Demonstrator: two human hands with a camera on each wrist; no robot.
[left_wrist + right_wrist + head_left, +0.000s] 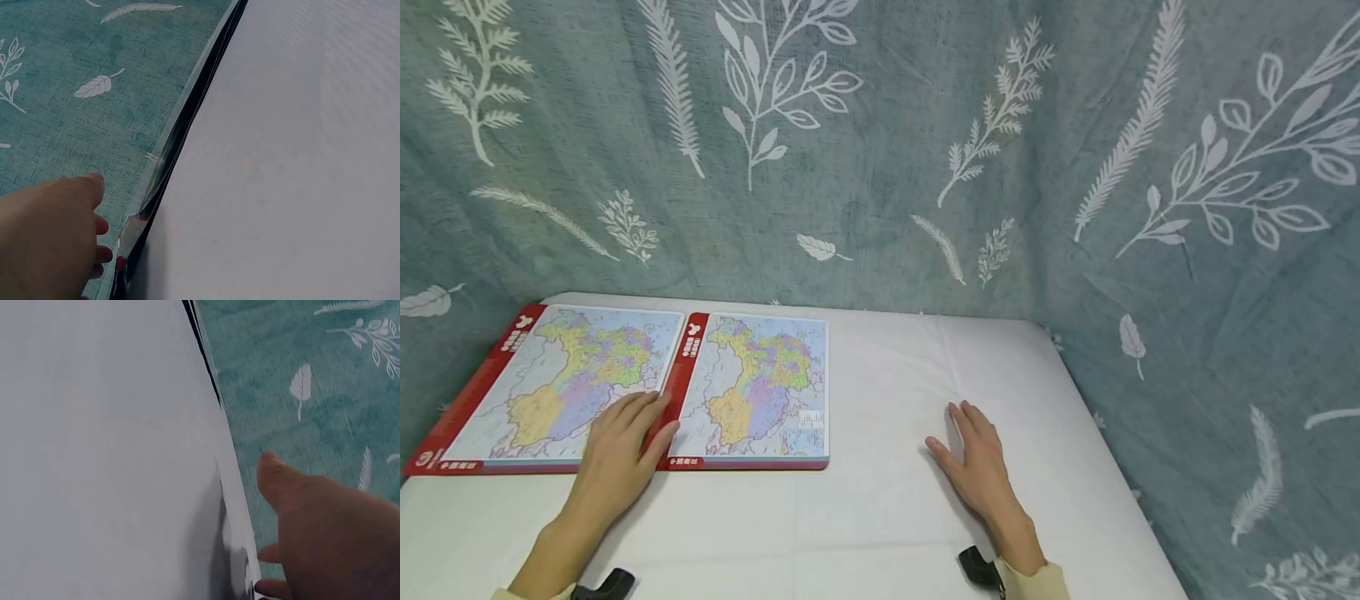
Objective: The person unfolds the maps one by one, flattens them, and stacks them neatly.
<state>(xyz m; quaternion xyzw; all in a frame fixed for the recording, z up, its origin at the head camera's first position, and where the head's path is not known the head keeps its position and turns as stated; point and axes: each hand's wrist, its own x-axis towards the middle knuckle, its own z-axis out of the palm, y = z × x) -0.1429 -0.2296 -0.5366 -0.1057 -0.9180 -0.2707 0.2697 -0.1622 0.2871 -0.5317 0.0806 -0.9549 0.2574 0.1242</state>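
Observation:
Two flat map boards with red borders lie side by side at the left of the white table in the head view: a larger left map board (pixel 561 417) and a narrower right map board (pixel 752 392). My left hand (pixel 617 450) rests across the place where they meet, its fingers relaxed and covering part of both. On the bare cloth to the right, my right hand (pixel 977 458) lies with fingers loosely extended, holding nothing. In the left wrist view my left hand (pixel 50 237) shows beside the table edge; in the right wrist view my right hand (pixel 337 531) does likewise.
A white cloth (pixel 880 525) covers the table. Green fabric with white leaf prints (pixel 895 125) hangs behind it and along the right side. Black wrist devices sit near both cuffs, the left device (pixel 606 585) and the right device (pixel 979 568).

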